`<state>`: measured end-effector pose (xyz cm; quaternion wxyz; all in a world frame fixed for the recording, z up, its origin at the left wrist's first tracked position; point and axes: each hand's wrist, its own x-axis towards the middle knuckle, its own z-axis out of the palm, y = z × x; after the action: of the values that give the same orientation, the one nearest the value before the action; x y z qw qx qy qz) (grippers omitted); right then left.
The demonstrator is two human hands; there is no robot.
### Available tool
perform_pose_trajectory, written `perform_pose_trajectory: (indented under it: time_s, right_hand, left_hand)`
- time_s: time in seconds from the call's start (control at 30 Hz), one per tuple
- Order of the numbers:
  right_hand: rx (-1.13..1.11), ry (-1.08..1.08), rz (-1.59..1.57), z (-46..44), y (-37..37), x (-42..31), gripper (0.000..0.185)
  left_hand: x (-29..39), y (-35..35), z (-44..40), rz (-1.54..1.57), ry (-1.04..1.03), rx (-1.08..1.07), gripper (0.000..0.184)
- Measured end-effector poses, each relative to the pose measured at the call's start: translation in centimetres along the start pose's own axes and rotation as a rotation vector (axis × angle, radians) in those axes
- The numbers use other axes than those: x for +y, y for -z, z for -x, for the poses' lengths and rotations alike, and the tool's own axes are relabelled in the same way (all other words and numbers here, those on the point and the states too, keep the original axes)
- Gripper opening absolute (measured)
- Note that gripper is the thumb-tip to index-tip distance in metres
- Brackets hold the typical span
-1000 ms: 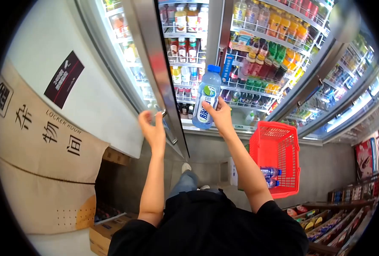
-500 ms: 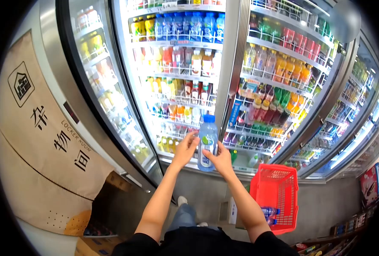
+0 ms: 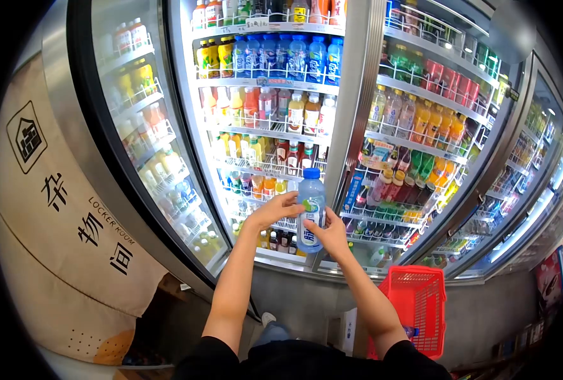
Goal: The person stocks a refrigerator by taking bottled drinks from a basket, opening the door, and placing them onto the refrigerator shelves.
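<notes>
A blue-capped bottle of light blue drink [image 3: 311,190] stands upright in front of me, its white-and-green label facing me. My right hand [image 3: 332,235] grips its lower right side, with the thumb across the label. Against the bottle's left side, my left hand [image 3: 276,210] is closed, thumb and fingertips at label height. Its farther fingertips are partly hidden by the bottle. Behind both hands is the lit drinks fridge [image 3: 262,134], with bottles in rows on wire-fronted shelves.
The fridge's glass door [image 3: 161,152] stands swung open at left. A red shopping basket [image 3: 414,272] sits on the floor at right, with a bottle partly visible inside. A beige curtain [image 3: 59,240] hangs far left. More closed fridges [image 3: 433,126] line the right.
My view has tilted up, so the shelves and basket appear lower. The left hand's fingers have moved further onto the bottle's side. The right hand keeps its grip.
</notes>
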<state>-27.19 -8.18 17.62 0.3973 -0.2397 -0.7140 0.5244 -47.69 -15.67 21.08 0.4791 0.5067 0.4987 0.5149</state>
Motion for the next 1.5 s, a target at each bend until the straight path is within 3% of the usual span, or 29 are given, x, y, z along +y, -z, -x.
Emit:
perform_pose_trajectory:
  time_s: [0.27,0.43,0.6,0.7,0.8,0.87,0.93,1.03,1.33,1.5]
  right_hand:
    - [-0.191,-0.017,0.052,-4.8,-4.4,-4.0,0.066]
    - [-0.335,-0.054,-0.026,-7.6,-6.7,-3.1,0.071]
    - [-0.312,0.013,-0.072,-10.7,-10.3,-3.9,0.070]
    - [-0.238,0.026,-0.002,-13.9,-11.8,-5.1,0.066]
    - [-0.352,0.088,-0.185,-17.5,-11.6,-6.0,0.069]
    - [-0.343,0.277,-0.090,-20.2,-11.7,-5.4,0.067]
    - [-0.324,0.258,-0.023,-21.3,-11.6,-6.9,0.069]
    - [-0.381,0.222,0.122,-22.2,-12.1,-8.4,0.071]
    - [-0.523,0.237,-0.285,-24.5,-17.1,-5.7,0.078]
    - [-0.301,0.358,0.147,-26.7,-13.6,-7.0,0.076]
  left_hand:
    - [1.4,4.5,3.0,-0.015,-0.120,0.167,0.068]
    - [1.2,7.7,4.9,0.021,-0.021,0.199,0.070]
    - [1.6,12.3,3.5,0.032,-0.041,0.321,0.063]
    - [4.4,14.3,1.1,0.001,-0.158,0.343,0.063]
    - [7.2,16.0,-1.3,0.058,-0.213,0.340,0.063]
    - [8.2,16.7,-2.6,0.054,-0.204,0.351,0.059]
    - [8.0,16.9,-3.6,0.175,-0.344,0.414,0.055]
    - [6.8,17.1,-3.1,0.306,-0.360,0.515,0.052]
    - [6.3,19.7,-1.5,0.118,-0.344,0.728,0.056]
    - [8.2,19.0,-6.0,-0.069,-0.277,0.659,0.063]
